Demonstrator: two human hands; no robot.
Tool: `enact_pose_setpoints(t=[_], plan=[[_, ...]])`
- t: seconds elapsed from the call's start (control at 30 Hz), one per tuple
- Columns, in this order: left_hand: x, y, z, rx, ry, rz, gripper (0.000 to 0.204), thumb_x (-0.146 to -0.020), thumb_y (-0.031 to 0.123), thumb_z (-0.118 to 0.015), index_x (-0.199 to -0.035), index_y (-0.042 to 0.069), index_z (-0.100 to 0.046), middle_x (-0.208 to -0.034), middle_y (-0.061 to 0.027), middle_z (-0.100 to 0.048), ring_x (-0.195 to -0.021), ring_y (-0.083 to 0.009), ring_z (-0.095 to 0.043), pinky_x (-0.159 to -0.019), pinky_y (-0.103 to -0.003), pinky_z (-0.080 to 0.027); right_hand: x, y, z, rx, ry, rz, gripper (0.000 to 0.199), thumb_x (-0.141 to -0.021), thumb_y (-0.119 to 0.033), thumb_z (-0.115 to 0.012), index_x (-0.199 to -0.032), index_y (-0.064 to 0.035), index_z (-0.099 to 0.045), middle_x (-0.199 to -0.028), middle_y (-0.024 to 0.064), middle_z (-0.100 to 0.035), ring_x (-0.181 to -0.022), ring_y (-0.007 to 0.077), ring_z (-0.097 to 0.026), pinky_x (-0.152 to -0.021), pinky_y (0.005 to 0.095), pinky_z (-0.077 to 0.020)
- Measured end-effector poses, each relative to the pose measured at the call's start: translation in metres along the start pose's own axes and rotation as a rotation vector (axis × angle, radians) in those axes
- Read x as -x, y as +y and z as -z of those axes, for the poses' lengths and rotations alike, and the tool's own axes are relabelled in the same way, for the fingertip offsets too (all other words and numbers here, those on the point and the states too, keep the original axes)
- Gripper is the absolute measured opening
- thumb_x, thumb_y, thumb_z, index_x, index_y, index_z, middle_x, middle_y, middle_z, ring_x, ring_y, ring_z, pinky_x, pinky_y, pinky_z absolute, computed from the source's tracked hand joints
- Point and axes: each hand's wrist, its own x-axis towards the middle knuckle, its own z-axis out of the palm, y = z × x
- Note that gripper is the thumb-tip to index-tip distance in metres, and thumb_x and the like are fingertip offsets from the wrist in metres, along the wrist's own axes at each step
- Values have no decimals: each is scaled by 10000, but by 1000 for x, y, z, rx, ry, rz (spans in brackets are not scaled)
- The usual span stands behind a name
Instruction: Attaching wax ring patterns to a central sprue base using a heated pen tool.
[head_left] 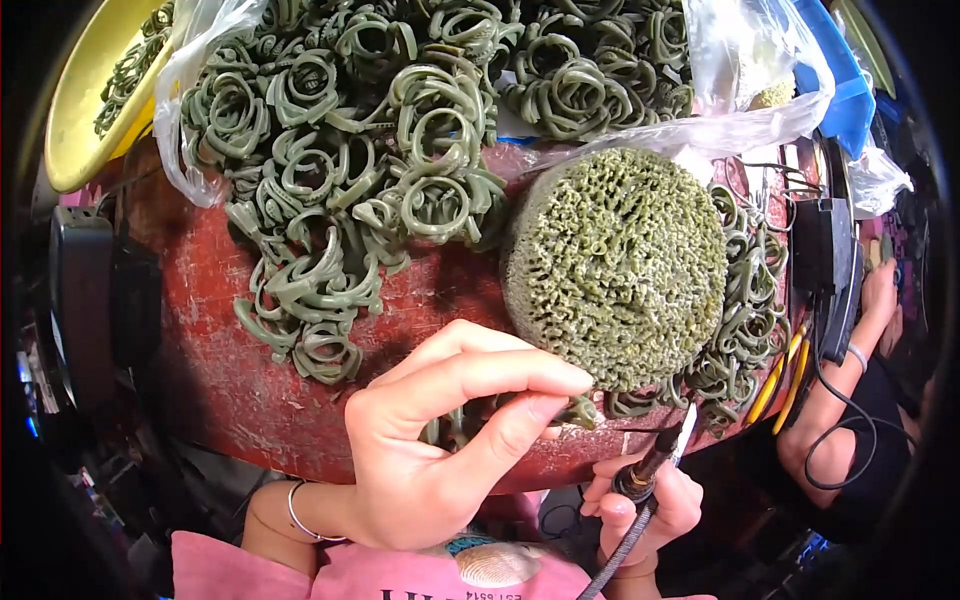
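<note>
My left hand is at the near side of the table, thumb and forefinger brought together in a pinch. A green ring-like piece shows by the fingertips; whether they grip it I cannot tell. Right of it, lower down, my right hand is closed around a corded wax pen with a dark shaft. A pale blade-like tip stands beside the shaft. Just beyond both hands sits a thick round block with a rough, pitted green top.
Piles of green rings cover the far part of the red table; more rings line the block's right side. Clear plastic bags, a yellow basin and yellow-handled tools lie around. Another person's arm is at right.
</note>
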Motion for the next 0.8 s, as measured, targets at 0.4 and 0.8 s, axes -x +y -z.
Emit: enact_pose_setpoints(t=[0.4, 0.8], plan=[[5, 1, -1, 70, -10, 99, 106, -808, -37, -525, -888, -24, -594, -870, -119, -518, -723, -137, -558, -591, -250, -526, -3, -11, -5, -72, 56, -68, 494, -755, -414, -630, -678, 67, -549, -488, 67, -532, -396, 127, -525, -394, 211, -419], [6, 0, 0, -7, 8, 26, 113, -800, -38, -543, -900, -10, -588, -862, -106, -505, -653, -117, -558, -555, -218, -508, -5, -11, -3, 21, 3, 30, 441, -776, -362, -624, -728, 66, -531, -485, 49, -536, -406, 121, -530, -414, 199, -399]])
